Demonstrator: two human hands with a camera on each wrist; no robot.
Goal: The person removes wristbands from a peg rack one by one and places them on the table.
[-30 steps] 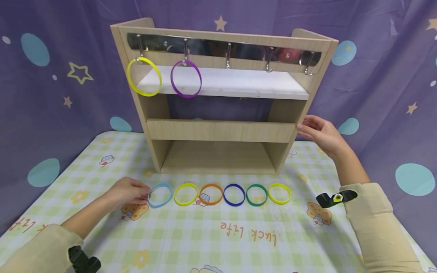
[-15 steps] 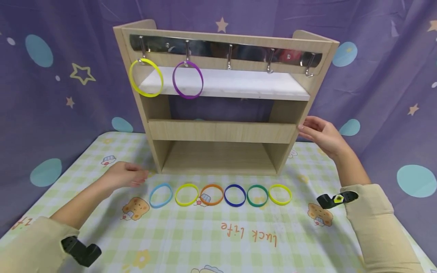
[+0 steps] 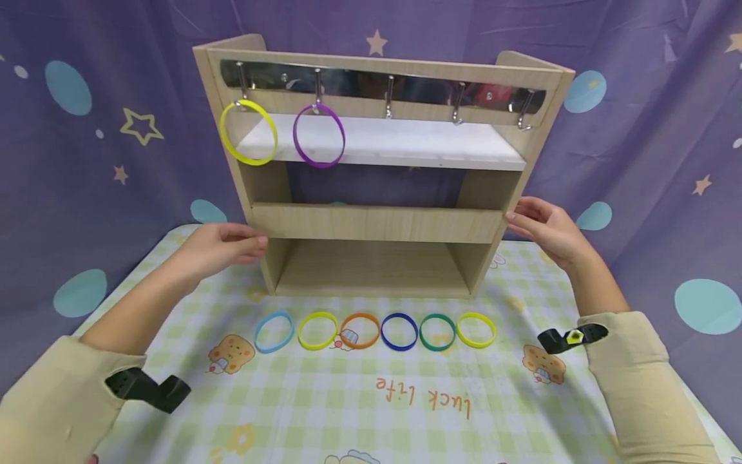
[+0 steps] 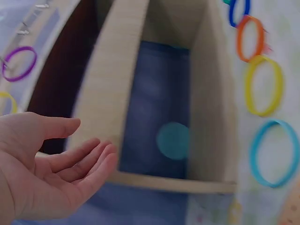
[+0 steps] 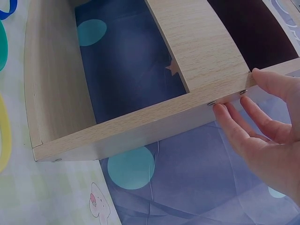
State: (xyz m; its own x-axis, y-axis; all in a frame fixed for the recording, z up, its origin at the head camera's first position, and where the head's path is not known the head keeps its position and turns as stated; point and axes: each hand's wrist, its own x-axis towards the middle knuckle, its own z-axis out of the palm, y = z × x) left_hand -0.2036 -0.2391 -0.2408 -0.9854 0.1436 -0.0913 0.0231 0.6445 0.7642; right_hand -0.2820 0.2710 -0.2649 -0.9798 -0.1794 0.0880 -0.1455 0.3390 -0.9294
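Observation:
A wooden shelf unit [image 3: 377,222] stands at the back of the table, with a strip of metal hooks along its top. A yellow wristband [image 3: 253,162] hangs on the leftmost hook and a purple wristband [image 3: 323,165] on the one beside it. My left hand [image 3: 211,251] is beside the unit's left side panel, fingers extended and holding nothing. With thumb at the front edge and fingertips on the outer face, my right hand [image 3: 547,229] touches the right side panel [image 5: 140,124]. In front lies a row of light blue [image 3: 269,352], yellow, orange [image 3: 358,347], navy, green and yellow wristbands.
Green checked cloth [image 3: 324,412] covers the table under the row of wristbands. Purple curtains [image 3: 127,212] with stars and dots surround the back and sides. The other hooks [image 3: 390,96] on the strip carry nothing. A white shelf board [image 3: 406,138] sits below them.
My left hand has left the light blue wristband and risen to the unit's left side. My right hand has stayed at the right panel. The wristbands lie as before.

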